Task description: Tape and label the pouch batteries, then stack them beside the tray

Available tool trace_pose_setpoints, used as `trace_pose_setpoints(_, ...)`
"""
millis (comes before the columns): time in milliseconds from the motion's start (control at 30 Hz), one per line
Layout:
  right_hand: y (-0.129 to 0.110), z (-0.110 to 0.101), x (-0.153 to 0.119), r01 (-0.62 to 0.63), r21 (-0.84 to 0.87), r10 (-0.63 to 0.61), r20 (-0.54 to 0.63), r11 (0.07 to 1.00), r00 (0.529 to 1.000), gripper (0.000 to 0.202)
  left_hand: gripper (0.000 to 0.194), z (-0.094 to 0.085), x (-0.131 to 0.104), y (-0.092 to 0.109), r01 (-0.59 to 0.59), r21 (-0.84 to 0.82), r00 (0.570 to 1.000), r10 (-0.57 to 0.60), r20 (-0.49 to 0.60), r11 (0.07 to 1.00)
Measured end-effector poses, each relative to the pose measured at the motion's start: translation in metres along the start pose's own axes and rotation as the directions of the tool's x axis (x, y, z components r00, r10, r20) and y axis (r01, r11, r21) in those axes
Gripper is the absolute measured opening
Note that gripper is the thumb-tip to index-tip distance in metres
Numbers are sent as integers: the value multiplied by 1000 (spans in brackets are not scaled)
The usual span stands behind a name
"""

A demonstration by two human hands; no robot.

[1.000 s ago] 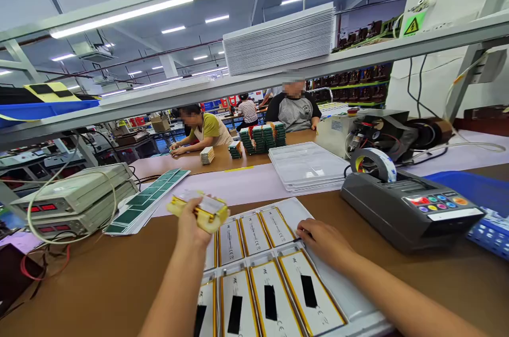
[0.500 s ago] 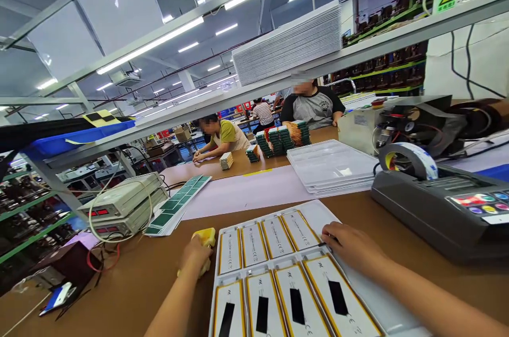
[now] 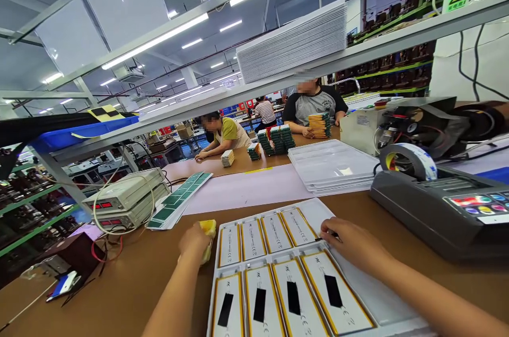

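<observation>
A white compartment tray [image 3: 382, 302] lies before me, holding two rows of flat white battery packs [image 3: 264, 300] with yellow edges. Black strips [image 3: 293, 297] are on the near-row packs; the far row shows none. My left hand [image 3: 194, 241] is closed around a yellow sponge [image 3: 208, 231] just left of the tray, hiding much of it. At the tray's right side, beside the far row's rightmost pack [image 3: 299, 226], my right hand [image 3: 345, 239] has its fingers pinched together. A small dark bit shows at the fingertips, too small to name.
A tape dispenser [image 3: 429, 215] with a tape roll [image 3: 409, 162] stands right. Stacked clear trays [image 3: 334, 164] lie beyond. Green-printed sheets [image 3: 181, 201] and boxed instruments [image 3: 125, 196] are left. A co-worker [image 3: 314, 103] sits opposite near stacked packs [image 3: 319, 126]; a shelf beam [image 3: 222, 94] crosses above.
My left hand has shifted slightly forward over the sponge. My right hand stays at the tray's right side. Across the bench, one stack of packs has moved right, with the co-worker's hand beside it.
</observation>
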State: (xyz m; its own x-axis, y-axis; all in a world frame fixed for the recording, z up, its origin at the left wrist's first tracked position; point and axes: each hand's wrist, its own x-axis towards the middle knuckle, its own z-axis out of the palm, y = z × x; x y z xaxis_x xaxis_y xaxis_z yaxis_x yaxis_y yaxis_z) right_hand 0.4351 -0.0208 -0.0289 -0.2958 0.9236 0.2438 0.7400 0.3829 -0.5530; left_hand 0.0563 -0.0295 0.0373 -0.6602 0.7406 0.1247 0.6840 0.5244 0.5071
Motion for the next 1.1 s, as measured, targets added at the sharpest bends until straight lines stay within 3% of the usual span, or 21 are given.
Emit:
trace_pose_setpoints(67, -4, -7, -3, 4, -58, -4, 8, 998, 1000, 20, 35, -5, -13, 14, -48, -122, 997, 40, -68, 991)
trace_pose_setpoints(100, -6, -12, -4, 5, -92, -3, 24, 996, 1000, 18, 38, -6, -22, 22, -70, -265, 997, 57, -57, 962)
trace_pose_setpoints(167, -9, -21, -8, 19, -169, -6, 76, 985, 997, 15, 38, -2, -41, 38, -4, -643, 985, 113, 130, 766)
trace_pose_setpoints(200, -11, -26, -10, 33, -208, -12, 100, 978, 995, 15, 35, 2, -50, 44, 126, -778, 943, 170, 287, 615)
trace_pose_setpoints(267, -14, -34, -16, 65, -281, -29, 131, 958, 991, 14, 31, 13, -65, 53, 436, -816, 781, 290, 553, 379)
trace_pose_setpoints(333, -17, -39, -21, 94, -347, -43, 150, 933, 988, 14, 29, 25, -73, 56, 624, -729, 647, 336, 684, 281)
trace_pose_setpoints(400, -21, -40, -24, 111, -406, -47, 164, 907, 985, 14, 27, 36, -75, 54, 693, -680, 596, 341, 727, 238)
trace_pose_setpoints(467, -27, -37, -26, 123, -456, -43, 182, 881, 982, 16, 26, 45, -73, 49, 712, -668, 583, 349, 734, 216)
trace_pose_setpoints(667, -47, -23, -31, 155, -551, -3, 265, 820, 964, 27, 30, 54, -67, 42, 704, -683, 603, 342, 721, 197)
trace_pose_setpoints(767, -42, -19, -26, 94, -527, 32, 225, 845, 974, 24, 31, 54, -68, 43, 703, -680, 605, 326, 726, 208)
trace_pose_setpoints(833, -32, -17, -20, -28, -401, 127, 223, 916, 967, 19, 29, 53, -68, 43, 700, -686, 607, 341, 718, 199)
trace_pose_setpoints(900, -21, -14, -14, -149, -164, 197, 335, 975, 921, 27, 26, 51, -69, 44, 702, -689, 591, 390, 706, 181)
trace_pose_setpoints(967, -13, -10, -12, -213, 20, 182, 447, 977, 876, 32, 25, 48, -70, 43, 709, -683, 578, 414, 704, 173)
trace_pose_setpoints(1100, -12, -6, -14, -224, 48, 175, 471, 974, 864, 20, 29, 45, -70, 40, 734, -672, 594, 385, 706, 100)
